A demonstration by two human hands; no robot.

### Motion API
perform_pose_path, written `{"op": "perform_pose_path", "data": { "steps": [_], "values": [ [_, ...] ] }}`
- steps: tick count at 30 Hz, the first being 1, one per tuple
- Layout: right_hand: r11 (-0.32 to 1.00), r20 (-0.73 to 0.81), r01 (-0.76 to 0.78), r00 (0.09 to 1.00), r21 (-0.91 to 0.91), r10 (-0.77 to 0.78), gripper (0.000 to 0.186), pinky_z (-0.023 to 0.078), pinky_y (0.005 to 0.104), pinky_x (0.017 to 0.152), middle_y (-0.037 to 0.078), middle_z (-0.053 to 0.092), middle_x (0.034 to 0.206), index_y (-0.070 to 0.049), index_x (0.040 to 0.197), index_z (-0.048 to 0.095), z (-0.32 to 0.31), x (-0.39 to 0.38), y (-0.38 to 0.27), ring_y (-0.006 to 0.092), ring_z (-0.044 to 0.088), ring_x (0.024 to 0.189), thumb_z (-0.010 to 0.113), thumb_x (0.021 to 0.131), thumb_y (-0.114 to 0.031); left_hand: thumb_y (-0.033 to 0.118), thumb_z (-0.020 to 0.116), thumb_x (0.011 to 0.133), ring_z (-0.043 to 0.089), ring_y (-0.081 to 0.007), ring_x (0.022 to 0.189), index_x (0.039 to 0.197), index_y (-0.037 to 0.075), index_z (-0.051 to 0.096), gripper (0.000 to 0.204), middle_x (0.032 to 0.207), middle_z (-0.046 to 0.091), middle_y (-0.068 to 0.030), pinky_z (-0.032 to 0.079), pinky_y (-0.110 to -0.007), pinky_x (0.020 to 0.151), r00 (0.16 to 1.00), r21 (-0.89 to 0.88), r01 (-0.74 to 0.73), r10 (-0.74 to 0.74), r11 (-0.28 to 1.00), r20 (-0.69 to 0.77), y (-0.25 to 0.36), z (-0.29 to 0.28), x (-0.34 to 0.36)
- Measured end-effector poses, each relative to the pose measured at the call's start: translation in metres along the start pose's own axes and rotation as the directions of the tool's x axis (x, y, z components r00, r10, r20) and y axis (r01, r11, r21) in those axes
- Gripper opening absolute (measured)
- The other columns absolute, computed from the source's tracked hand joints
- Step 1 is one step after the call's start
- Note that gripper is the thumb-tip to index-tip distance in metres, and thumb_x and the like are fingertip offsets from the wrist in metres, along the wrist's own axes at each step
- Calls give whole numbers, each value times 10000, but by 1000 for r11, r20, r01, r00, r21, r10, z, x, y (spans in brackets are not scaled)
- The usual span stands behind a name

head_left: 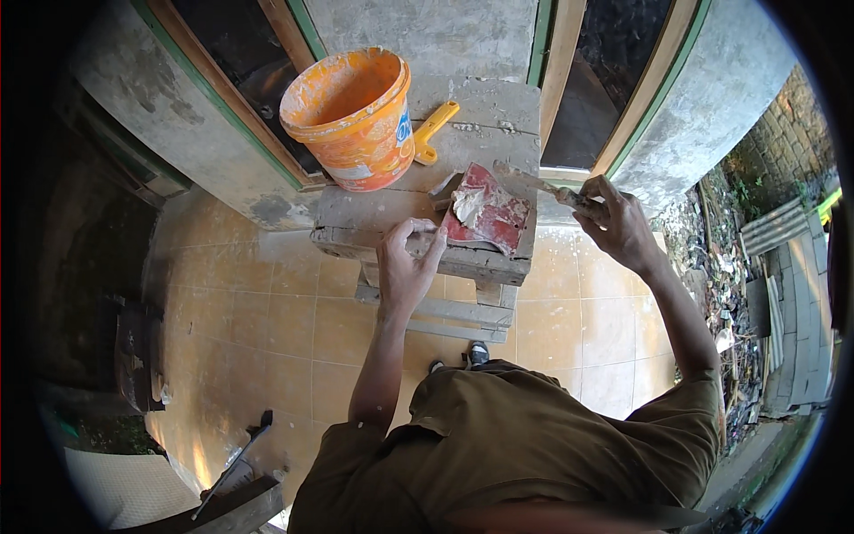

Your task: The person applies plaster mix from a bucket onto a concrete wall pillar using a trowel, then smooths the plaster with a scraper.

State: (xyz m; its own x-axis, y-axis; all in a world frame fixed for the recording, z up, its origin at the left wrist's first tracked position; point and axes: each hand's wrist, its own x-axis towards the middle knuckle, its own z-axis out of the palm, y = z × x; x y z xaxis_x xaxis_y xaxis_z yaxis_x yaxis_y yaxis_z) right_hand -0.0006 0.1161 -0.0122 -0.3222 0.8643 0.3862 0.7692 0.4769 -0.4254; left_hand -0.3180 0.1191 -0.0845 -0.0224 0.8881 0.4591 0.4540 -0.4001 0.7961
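A flat red plate point(510, 217), smeared with whitish paste point(470, 206), lies on a worn wooden bench point(378, 207). My left hand point(409, 258) is at its near left edge, with the thumb and forefinger closed on the rim. In my right hand point(618, 222), to the right of the bench, is a paste-caked putty knife point(569, 196). The fingers wrap its handle, and its blade points left toward the far side of the red plate. Part of a dark piece beside the plate is hidden under it.
An orange bucket point(351, 151), crusted inside with paste, stands at the bench's back left. Beside it lies a yellow scraper point(434, 133). Grey walls and window frames rise behind. Tan tiles point(276, 311) cover the floor, and a dark pole point(233, 463) lies at lower left.
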Motion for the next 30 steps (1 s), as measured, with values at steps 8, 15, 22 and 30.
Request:
{"op": "perform_pose_path", "data": {
  "steps": [8,15,22,30],
  "values": [
    [998,32,-42,999,57,40,460,524,433,674,183,626,904,-22,1258,430,26,-10,-15,355,655,780,661,868,-106,100,670,893,615,-88,616,858,-25,562,169,754,636,-66,454,-217,482,955,-323,278,-223,905,196,9,-1,8],
    [998,8,36,999,45,-36,302,522,441,663,187,580,976,31,1144,530,47,-2,-10,366,635,775,618,896,-116,59,626,910,690,-186,694,869,-17,524,134,843,660,-132,563,-266,492,881,-460,464,-342,757,326,13,-1,8],
    [986,-121,117,987,118,-102,308,535,424,644,194,586,977,43,1126,549,42,-1,-12,355,653,775,649,871,-100,43,583,932,670,-175,797,836,28,468,151,861,600,-81,622,-341,725,919,-610,393,-278,688,279,9,-2,1],
    [986,-180,161,972,53,-149,356,537,409,603,161,601,868,45,1162,543,42,-4,-15,339,655,714,663,853,-84,40,562,943,652,-122,835,863,65,452,139,826,586,-13,599,-352,827,937,-783,343,-250,518,245,22,5,-4]
  ]
}}
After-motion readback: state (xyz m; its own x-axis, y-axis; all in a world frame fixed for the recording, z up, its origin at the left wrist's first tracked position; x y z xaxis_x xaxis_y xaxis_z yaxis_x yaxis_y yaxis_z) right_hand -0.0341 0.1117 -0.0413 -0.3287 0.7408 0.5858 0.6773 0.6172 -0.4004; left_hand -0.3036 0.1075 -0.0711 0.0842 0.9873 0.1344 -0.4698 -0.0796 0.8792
